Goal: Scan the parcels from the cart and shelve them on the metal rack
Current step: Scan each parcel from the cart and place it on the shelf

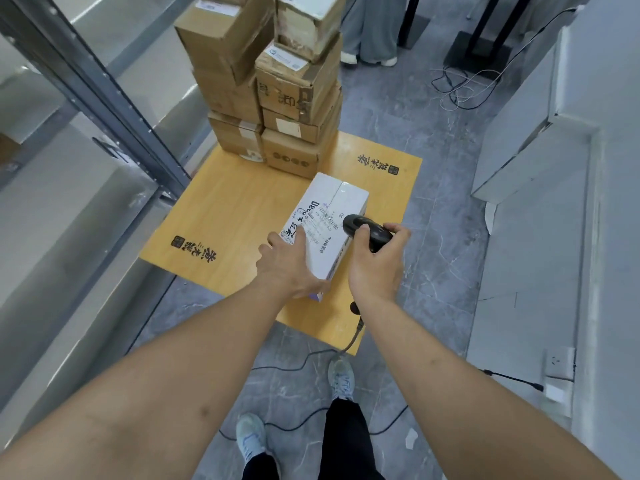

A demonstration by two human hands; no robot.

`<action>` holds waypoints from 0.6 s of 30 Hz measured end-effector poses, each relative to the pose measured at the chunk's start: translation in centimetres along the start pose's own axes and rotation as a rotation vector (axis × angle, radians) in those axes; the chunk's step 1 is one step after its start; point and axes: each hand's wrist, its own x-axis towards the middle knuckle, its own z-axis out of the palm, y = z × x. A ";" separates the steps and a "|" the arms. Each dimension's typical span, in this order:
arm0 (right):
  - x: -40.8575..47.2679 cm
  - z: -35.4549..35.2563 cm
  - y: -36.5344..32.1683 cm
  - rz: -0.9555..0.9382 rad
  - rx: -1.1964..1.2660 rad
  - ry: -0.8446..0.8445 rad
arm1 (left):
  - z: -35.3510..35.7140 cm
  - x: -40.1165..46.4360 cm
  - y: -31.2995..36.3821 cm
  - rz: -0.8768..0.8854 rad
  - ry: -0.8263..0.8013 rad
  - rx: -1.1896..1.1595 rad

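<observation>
- While one white parcel (325, 230) lies on the wooden cart (221, 216), its near left corner is held by the left hand (287, 265), thumb on top and fingers wrapped down the side.
- One black scanner (367, 230) is gripped in the right hand (375, 265), its head held over the parcel's label; one cable (353, 337) trails from it to the floor.
- Seven brown cardboard boxes (263, 84) can be counted, stacked in two columns at the cart's far end.
- One metal rack (104, 98) is seen to the left, just beside the cart.
- Two feet (341, 377) in light shoes are visible below.
</observation>
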 end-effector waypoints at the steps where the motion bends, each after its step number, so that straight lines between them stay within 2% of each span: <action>1: -0.7 0.3 0.1 -0.003 -0.001 -0.008 | 0.3 -0.4 -0.5 -0.026 0.011 -0.003; 7: -3.1 2.7 0.3 -0.034 -0.010 -0.061 | 1.5 -2.0 -4.0 -0.235 -0.011 -0.039; 12: -4.1 4.8 0.1 -0.052 -0.006 -0.121 | 2.6 -2.6 -6.9 -0.292 -0.017 0.000; 15: -4.7 5.9 0.1 -0.065 -0.007 -0.150 | 2.8 -2.8 -8.3 -0.263 -0.005 -0.027; 18: -5.0 6.8 0.2 -0.079 -0.020 -0.167 | 2.9 -2.3 -10.7 -0.151 0.083 -0.132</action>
